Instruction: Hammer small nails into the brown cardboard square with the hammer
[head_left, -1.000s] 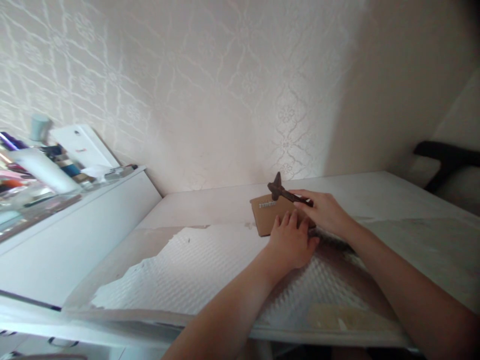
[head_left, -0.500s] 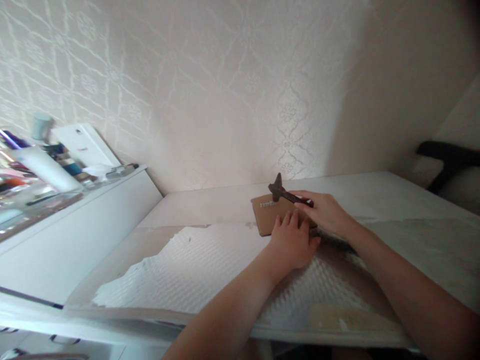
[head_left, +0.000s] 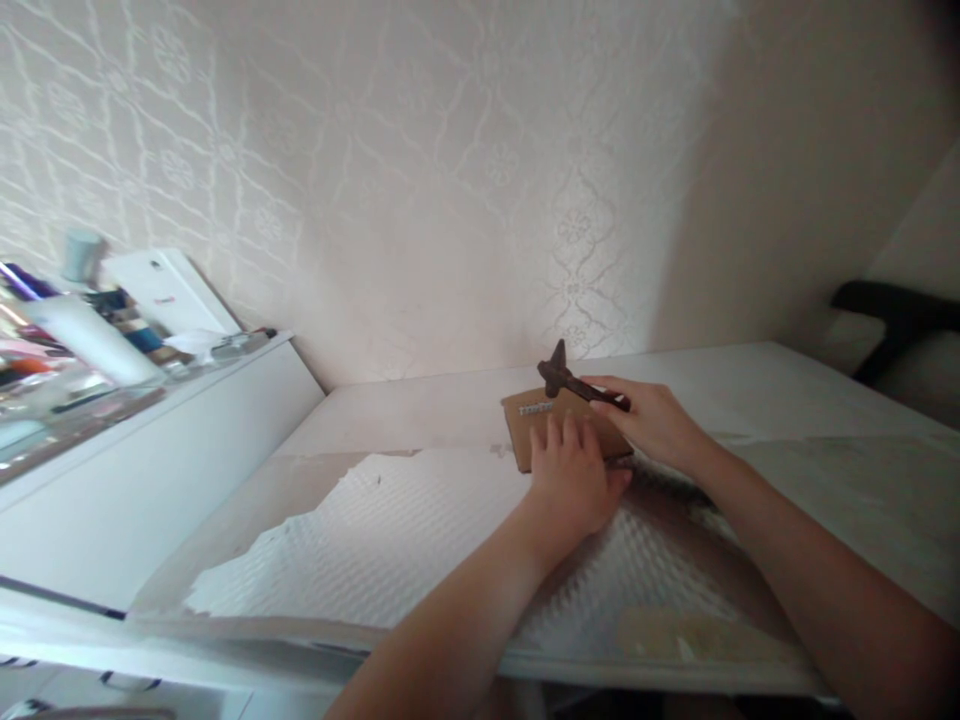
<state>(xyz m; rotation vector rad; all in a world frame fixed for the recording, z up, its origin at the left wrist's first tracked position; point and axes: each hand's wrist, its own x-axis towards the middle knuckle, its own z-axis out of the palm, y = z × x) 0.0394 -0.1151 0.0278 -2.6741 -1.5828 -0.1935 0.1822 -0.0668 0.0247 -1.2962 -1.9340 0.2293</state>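
1. Looking through the head camera, I see my left hand (head_left: 571,478) lying palm down, its fingers stretched out and open, pressed flat on a brown card (head_left: 525,432).
2. That brown card sits under the left fingertips. Its bare part, with a pale printed strip, shows just left of and beyond the index finger. It lies on the table (head_left: 787,385).
3. My right hand (head_left: 654,425) is just right of the left fingers, close beside them, with its fingers closed around the handle of a dark tool (head_left: 577,386).
4. The tool's head juts out past the right fingertips, above the far edge of the card. I cannot tell whether it touches the card.
5. A white padded sheet (head_left: 390,530) spreads beneath my left wrist and runs out to the left of the fingers, where its edge is ragged.
6. Well left of both hands, a white shelf (head_left: 187,440) carries bottles (head_left: 82,335). Well right of the right fingers stands a dark chair (head_left: 892,305).
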